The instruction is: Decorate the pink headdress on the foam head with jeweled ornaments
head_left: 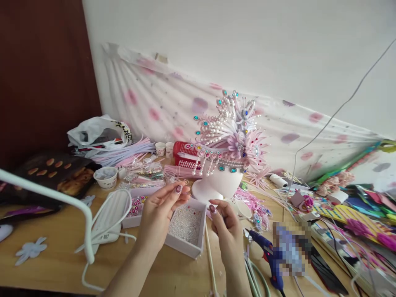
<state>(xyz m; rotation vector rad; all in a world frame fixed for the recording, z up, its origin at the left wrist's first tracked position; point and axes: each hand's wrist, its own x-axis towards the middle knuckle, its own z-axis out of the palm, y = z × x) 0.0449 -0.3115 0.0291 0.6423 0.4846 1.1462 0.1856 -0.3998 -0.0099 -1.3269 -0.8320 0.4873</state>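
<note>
My left hand (161, 212) is raised over a white box of small clear beads (185, 227), its thumb and fingers pinched together on something too small to make out. My right hand (225, 227) hovers to the right of the box with fingers curled inward, also pinching; what it holds is not visible. Just behind both hands stands a pink and white beaded headdress (230, 136) on a white head form (216, 183).
A blue glue gun (267, 251) lies right of my right hand. A tray of pink gems (137, 206), a white face mask (109, 214), paper cups (105, 177), a red basket (184, 154) and pink strips crowd the wooden table (55, 260). Coloured craft sheets pile at right.
</note>
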